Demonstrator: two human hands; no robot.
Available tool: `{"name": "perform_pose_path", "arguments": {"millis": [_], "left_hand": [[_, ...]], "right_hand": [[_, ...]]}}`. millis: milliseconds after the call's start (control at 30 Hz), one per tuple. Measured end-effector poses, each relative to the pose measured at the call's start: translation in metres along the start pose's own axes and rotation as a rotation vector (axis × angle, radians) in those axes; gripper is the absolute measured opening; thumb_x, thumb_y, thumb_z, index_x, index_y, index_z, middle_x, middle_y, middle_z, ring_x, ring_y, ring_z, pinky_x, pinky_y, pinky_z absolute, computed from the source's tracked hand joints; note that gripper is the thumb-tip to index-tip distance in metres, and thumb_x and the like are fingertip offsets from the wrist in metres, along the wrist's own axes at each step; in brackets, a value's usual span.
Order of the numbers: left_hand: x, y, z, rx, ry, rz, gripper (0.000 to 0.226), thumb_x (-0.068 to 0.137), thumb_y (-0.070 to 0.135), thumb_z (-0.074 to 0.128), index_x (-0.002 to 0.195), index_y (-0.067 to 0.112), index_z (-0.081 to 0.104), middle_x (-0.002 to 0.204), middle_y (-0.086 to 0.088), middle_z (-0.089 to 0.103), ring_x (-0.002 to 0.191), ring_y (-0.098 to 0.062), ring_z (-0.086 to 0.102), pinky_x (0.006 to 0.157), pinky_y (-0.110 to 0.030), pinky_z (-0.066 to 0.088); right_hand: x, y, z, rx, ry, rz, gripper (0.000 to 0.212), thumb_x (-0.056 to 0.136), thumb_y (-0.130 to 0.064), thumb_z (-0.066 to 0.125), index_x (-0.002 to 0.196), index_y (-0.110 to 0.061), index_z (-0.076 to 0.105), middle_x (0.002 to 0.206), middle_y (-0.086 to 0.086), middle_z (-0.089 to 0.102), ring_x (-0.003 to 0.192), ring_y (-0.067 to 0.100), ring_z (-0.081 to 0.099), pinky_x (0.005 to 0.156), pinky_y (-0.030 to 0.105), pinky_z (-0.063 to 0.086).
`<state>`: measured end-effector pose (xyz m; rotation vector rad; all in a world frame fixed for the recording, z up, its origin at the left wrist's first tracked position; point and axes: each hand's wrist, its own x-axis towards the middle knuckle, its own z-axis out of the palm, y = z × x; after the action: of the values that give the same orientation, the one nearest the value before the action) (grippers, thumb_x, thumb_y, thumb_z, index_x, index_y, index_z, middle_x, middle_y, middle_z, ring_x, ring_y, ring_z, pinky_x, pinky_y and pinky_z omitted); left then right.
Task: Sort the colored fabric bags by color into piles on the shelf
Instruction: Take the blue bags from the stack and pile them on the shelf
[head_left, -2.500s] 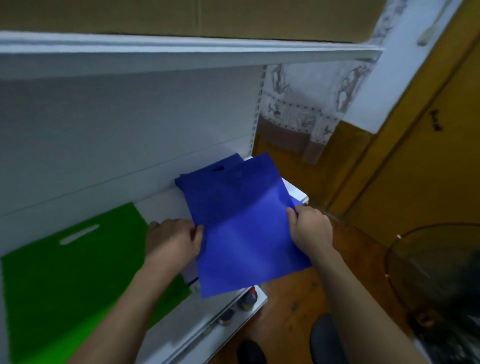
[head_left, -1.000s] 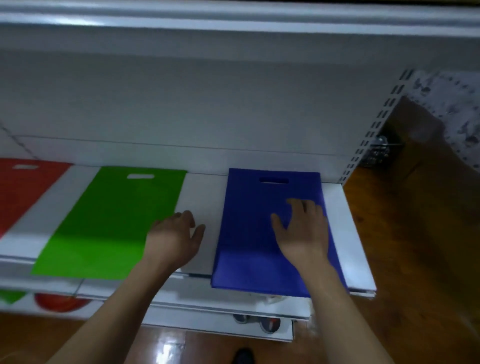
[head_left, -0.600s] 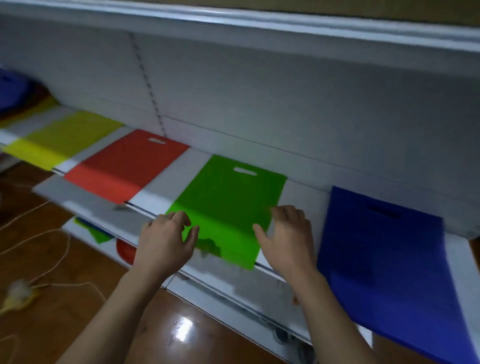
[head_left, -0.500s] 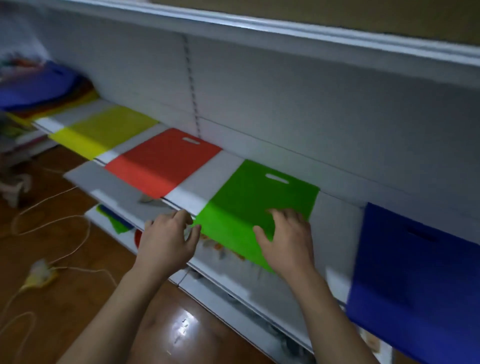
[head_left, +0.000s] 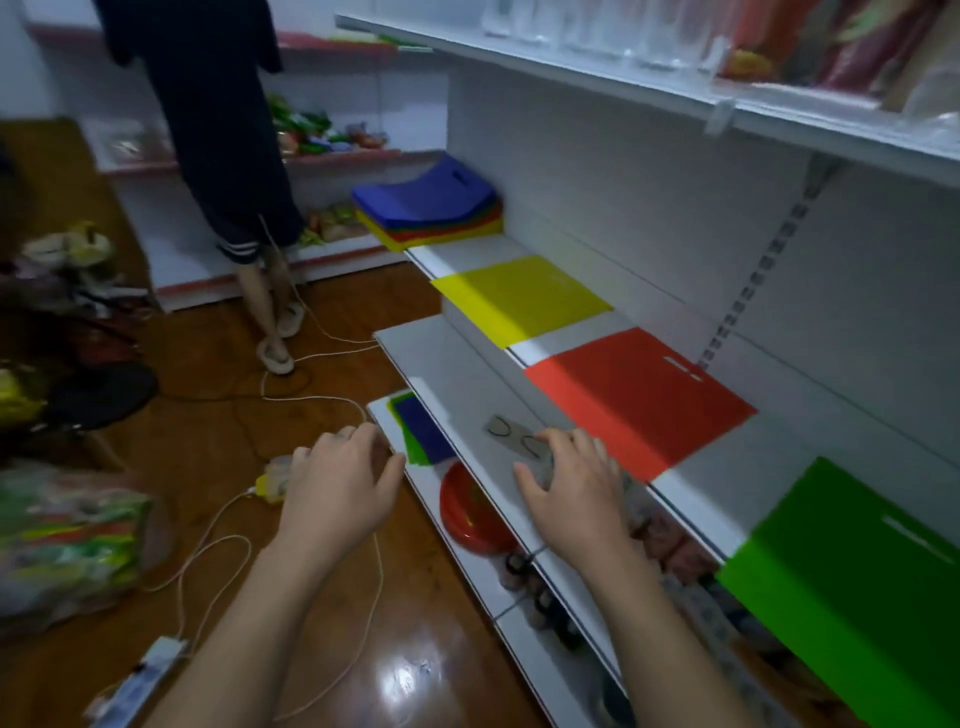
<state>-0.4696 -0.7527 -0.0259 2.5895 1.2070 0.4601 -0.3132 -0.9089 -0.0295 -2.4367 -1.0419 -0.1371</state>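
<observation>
Both hands empty, left hand and right hand loosely spread; next bag best lifted singly off the unsorted stack, then matched to the laid colours.

yellow bag | red bag | green bag | shelf white (stack blue-topped)

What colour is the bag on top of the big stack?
Blue; the top bag shows best in the head view.
</observation>
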Motion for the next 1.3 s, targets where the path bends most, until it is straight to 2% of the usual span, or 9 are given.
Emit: {"name": "perform_pose_path", "arguments": {"millis": [100,367,633,767,900,1200,1300], "left_hand": [[0.019,-0.029,-0.01,0.01,-0.004,-0.043,0.034,0.094,0.051,0.047,0.115,0.027,0.057,0.112,0.008,0.063,0.109,-0.012,0.055,0.1,-0.04,0.04],[0.072,-0.083,-0.003,0.02,-0.049,-0.086,0.033,0.095,0.051,0.045,0.115,0.028,0.057,0.111,0.009,0.062,0.107,-0.012,0.054,0.101,-0.039,0.038],[0.208,-0.126,0.03,0.098,-0.139,-0.101,0.034,0.095,0.052,0.043,0.117,0.03,0.056,0.112,0.011,0.06,0.11,-0.01,0.052,0.103,-0.038,0.038],[0.29,-0.132,0.034,0.183,-0.147,-0.036,0.033,0.095,0.052,0.041,0.115,0.029,0.055,0.113,0.009,0.06,0.108,-0.012,0.052,0.097,-0.036,0.039],[0.366,-0.127,0.035,0.186,-0.128,0.011,0.033,0.096,0.052,0.042,0.116,0.028,0.054,0.114,0.007,0.059,0.11,-0.014,0.051,0.097,-0.036,0.038],[0.483,-0.134,0.057,0.105,-0.125,0.134,0.037,0.095,0.052,0.043,0.121,0.027,0.053,0.121,0.004,0.057,0.116,-0.017,0.048,0.1,-0.039,0.039],[0.532,-0.145,0.067,0.065,-0.12,0.185,0.038,0.095,0.051,0.045,0.122,0.026,0.053,0.117,0.004,0.057,0.114,-0.017,0.049,0.098,-0.039,0.041]], "right_hand": [[0.023,-0.03,0.024,0.003,-0.055,-0.039,0.04,0.09,-0.046,0.054,0.123,-0.024,0.055,0.12,-0.001,0.055,0.116,0.021,0.044,0.099,0.037,0.033],[0.088,-0.08,0.086,0.035,-0.145,-0.085,0.041,0.092,-0.046,0.051,0.127,-0.023,0.051,0.121,-0.002,0.053,0.116,0.019,0.042,0.095,0.034,0.031],[0.218,-0.107,0.17,0.067,-0.198,-0.04,0.041,0.092,-0.046,0.052,0.125,-0.021,0.053,0.121,0.0,0.055,0.114,0.021,0.046,0.091,0.035,0.035],[0.29,-0.12,0.194,0.111,-0.145,0.011,0.04,0.091,-0.044,0.055,0.123,-0.02,0.056,0.12,0.003,0.057,0.113,0.024,0.047,0.093,0.037,0.035],[0.351,-0.126,0.202,0.064,-0.133,0.009,0.044,0.094,-0.044,0.049,0.13,-0.02,0.05,0.128,0.002,0.053,0.121,0.021,0.041,0.099,0.035,0.031],[0.436,-0.128,0.217,-0.022,-0.105,0.099,0.043,0.092,-0.044,0.051,0.128,-0.022,0.051,0.124,0.0,0.054,0.118,0.021,0.044,0.096,0.036,0.033],[0.469,-0.129,0.23,-0.004,-0.084,0.17,0.041,0.091,-0.043,0.053,0.126,-0.02,0.054,0.121,0.002,0.056,0.115,0.023,0.048,0.095,0.037,0.037]]}}
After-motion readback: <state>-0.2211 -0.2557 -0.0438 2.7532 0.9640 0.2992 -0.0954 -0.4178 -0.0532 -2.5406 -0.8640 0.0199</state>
